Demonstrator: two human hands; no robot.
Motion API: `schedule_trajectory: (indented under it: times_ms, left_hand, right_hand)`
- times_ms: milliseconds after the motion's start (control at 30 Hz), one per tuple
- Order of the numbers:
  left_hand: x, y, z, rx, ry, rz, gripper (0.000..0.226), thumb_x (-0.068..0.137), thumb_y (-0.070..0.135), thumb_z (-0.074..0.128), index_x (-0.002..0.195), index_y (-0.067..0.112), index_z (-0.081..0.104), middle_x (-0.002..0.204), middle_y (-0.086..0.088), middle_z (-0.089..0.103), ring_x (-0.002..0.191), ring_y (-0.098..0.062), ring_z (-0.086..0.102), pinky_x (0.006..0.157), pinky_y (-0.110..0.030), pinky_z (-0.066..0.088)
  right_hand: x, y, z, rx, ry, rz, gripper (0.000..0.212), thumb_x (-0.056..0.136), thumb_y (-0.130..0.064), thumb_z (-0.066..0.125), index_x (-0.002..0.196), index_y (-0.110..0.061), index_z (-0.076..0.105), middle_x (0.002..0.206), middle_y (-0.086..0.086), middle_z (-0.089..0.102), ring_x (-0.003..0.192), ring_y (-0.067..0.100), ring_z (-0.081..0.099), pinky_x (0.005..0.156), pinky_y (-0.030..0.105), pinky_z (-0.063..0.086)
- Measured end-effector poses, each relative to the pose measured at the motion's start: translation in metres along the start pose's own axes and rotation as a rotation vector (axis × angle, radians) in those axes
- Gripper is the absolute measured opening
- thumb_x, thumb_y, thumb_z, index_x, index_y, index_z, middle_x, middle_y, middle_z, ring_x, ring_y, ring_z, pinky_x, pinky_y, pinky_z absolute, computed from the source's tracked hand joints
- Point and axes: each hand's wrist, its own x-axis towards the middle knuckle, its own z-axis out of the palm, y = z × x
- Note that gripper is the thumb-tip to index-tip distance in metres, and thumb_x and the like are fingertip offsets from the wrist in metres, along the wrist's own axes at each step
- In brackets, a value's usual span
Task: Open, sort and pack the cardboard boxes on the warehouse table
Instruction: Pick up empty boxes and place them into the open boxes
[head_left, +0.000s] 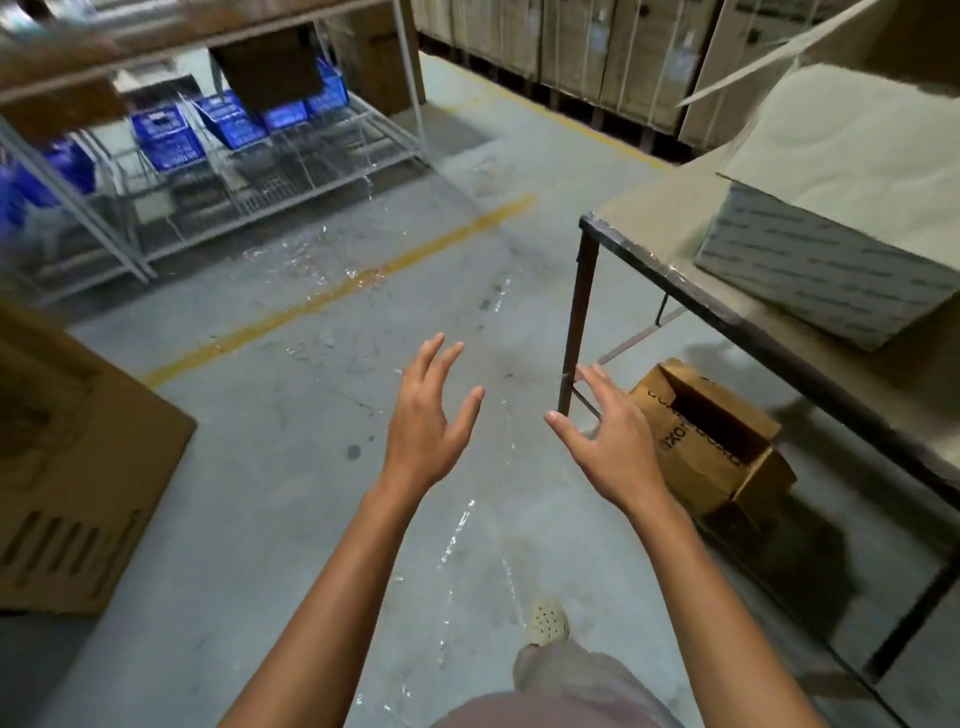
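Note:
My left hand (428, 415) and my right hand (608, 436) are held out over the concrete floor, palms facing each other, fingers spread, holding nothing. The warehouse table (644, 218) stands to my right with a dark metal frame. A grey printed box (826, 270) lies on it near the edge, under a pale sheet or flap. On the floor beneath the table lies an open brown cardboard box (711, 436) on its side, just right of my right hand. A large brown carton (78, 467) stands at my left.
A metal rack (291, 176) with blue baskets (166, 135) stands at the back left. Tall cartons (597, 47) line the back wall. Yellow lines and shiny tape scraps (457, 535) mark the floor. My foot in a pale shoe (548, 621) is below.

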Motion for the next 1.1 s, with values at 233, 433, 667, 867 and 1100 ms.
schedule_trajectory:
  times_ms: [233, 433, 667, 867, 1100]
  left_hand:
    - [0.123, -0.028, 0.005, 0.037, 0.066, -0.014, 0.053, 0.093, 0.038, 0.059, 0.141, 0.015, 0.052, 0.152, -0.005, 0.042, 0.142, -0.022, 0.039, 0.113, -0.032, 0.035]
    - [0.220, -0.067, 0.028, 0.013, 0.106, -0.031, 0.053, 0.093, 0.035, 0.060, 0.139, 0.012, 0.053, 0.151, -0.008, 0.044, 0.140, -0.024, 0.041, 0.114, -0.036, 0.035]
    - [0.376, -0.151, 0.061, -0.022, 0.042, 0.060, 0.054, 0.093, 0.043, 0.054, 0.137, 0.012, 0.055, 0.149, -0.008, 0.047, 0.140, -0.024, 0.041, 0.115, -0.026, 0.029]
    - [0.533, -0.191, 0.075, -0.048, -0.056, 0.182, 0.051, 0.094, 0.040, 0.056, 0.137, 0.012, 0.056, 0.147, -0.008, 0.048, 0.138, -0.025, 0.043, 0.115, -0.014, 0.021]
    - [0.678, -0.202, 0.126, -0.112, -0.137, 0.289, 0.053, 0.094, 0.043, 0.054, 0.137, 0.012, 0.055, 0.147, -0.009, 0.048, 0.139, -0.024, 0.042, 0.116, -0.026, 0.029]
  right_hand:
    - [0.142, -0.026, -0.003, -0.037, -0.040, -0.130, 0.069, 0.091, -0.052, 0.064, 0.150, -0.025, 0.041, 0.162, -0.004, 0.030, 0.145, 0.019, 0.034, 0.113, 0.038, 0.034]
    - [0.251, -0.035, 0.013, -0.037, -0.018, -0.154, 0.066, 0.091, -0.048, 0.066, 0.149, -0.025, 0.044, 0.161, -0.002, 0.033, 0.143, 0.020, 0.036, 0.111, 0.036, 0.033]
    - [0.405, -0.038, 0.048, 0.014, 0.125, -0.147, 0.068, 0.086, -0.054, 0.060, 0.145, -0.023, 0.050, 0.153, 0.000, 0.046, 0.131, 0.022, 0.049, 0.101, 0.047, 0.049]
    - [0.537, -0.058, 0.057, 0.041, 0.282, -0.079, 0.072, 0.084, -0.060, 0.057, 0.143, -0.020, 0.053, 0.150, -0.001, 0.050, 0.126, 0.023, 0.052, 0.098, 0.048, 0.050]
    - [0.651, -0.042, 0.043, 0.020, 0.405, 0.010, 0.051, 0.090, -0.038, 0.069, 0.136, -0.019, 0.060, 0.150, 0.002, 0.050, 0.127, 0.023, 0.052, 0.098, 0.049, 0.050]
